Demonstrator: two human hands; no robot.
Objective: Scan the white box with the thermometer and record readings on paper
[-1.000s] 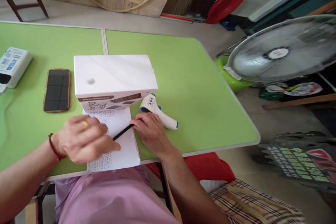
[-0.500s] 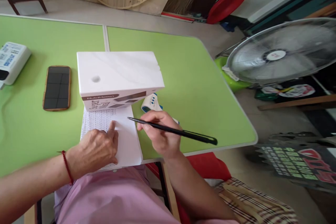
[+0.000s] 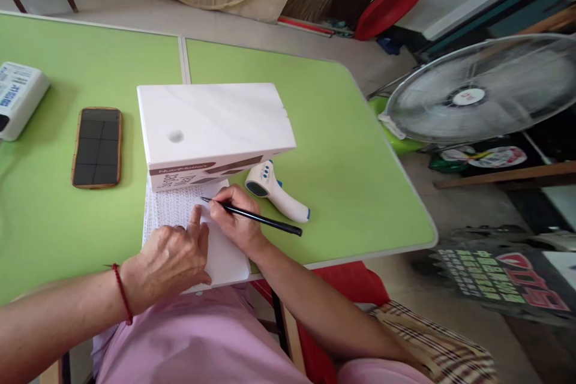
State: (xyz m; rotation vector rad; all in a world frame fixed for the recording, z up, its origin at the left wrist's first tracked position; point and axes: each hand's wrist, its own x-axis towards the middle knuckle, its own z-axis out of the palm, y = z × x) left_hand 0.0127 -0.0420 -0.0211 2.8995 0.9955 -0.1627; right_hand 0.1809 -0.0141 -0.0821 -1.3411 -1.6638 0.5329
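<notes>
A black pen (image 3: 263, 218) is gripped in my right hand (image 3: 237, 216), its tip touching or just over the paper by the end of the handwriting. The sheets of paper (image 3: 227, 258) lie at the table's front edge, the left part filled with dense writing. My left hand (image 3: 173, 261) rests on them with fingers spread and the index finger extended close to the pen tip. Behind, a white box (image 3: 216, 123) printed "NutriMotion" covers the far end of the paper. A white-and-blue infrared thermometer (image 3: 281, 195) lies just beyond my right hand.
On the left of the green table (image 3: 360, 192) lie a phone (image 3: 97, 147) in a brown case and a white power adapter-like block (image 3: 20, 99) with a cable. A large fan (image 3: 472, 96) stands off the right edge. A red stool (image 3: 355, 285) is beside my right arm.
My right hand has moved left and lowered the pen from above the paper to the writing. More of the thermometer shows. My left hand stays on the paper; the view has shifted slightly.
</notes>
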